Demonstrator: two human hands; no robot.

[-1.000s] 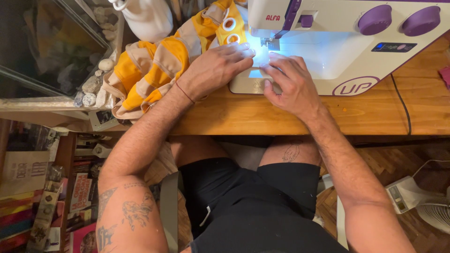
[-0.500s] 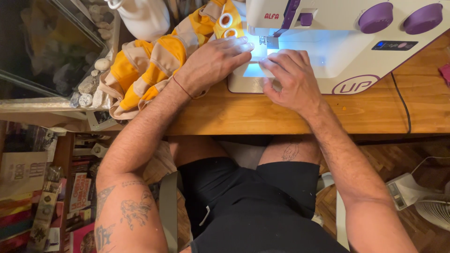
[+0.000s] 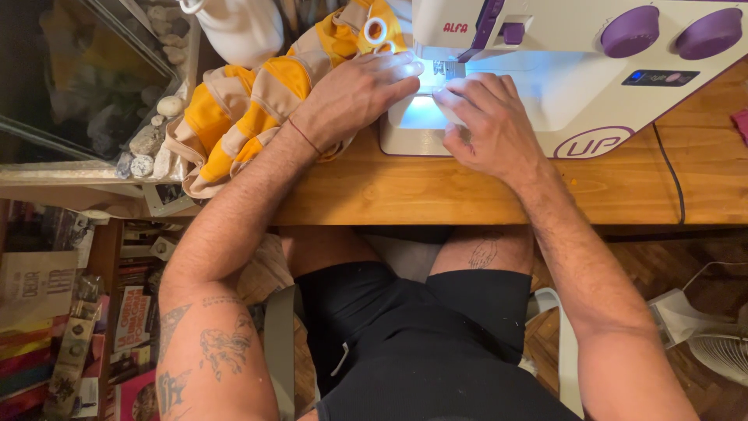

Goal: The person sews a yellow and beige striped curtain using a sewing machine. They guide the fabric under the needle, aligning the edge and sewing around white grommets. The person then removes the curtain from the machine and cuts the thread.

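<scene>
A white sewing machine (image 3: pixel 576 70) with purple dials stands on a wooden table (image 3: pixel 436 191). Its lamp lights the bed under the needle. My left hand (image 3: pixel 354 97) lies flat on a yellow and beige striped fabric (image 3: pixel 249 109), fingers reaching to the lit needle area. My right hand (image 3: pixel 487 117) rests on the machine bed just right of the needle, fingertips pressing down close to the left hand's. The fabric bunches off to the left of the machine. What lies directly under the fingertips is washed out by the lamp.
A white jug-like object (image 3: pixel 234 27) sits at the back left. A glass tank with stones (image 3: pixel 86 86) stands left of the table. Books and magazines (image 3: pixel 70 327) are stacked on the floor left. A black cable (image 3: pixel 670 175) crosses the table; a white fan (image 3: pixel 713 343) is lower right.
The striped fabric has shifted left and bunched more. Both hands stay at the needle area, the left hand's fingers edging slightly closer to the presser foot.
</scene>
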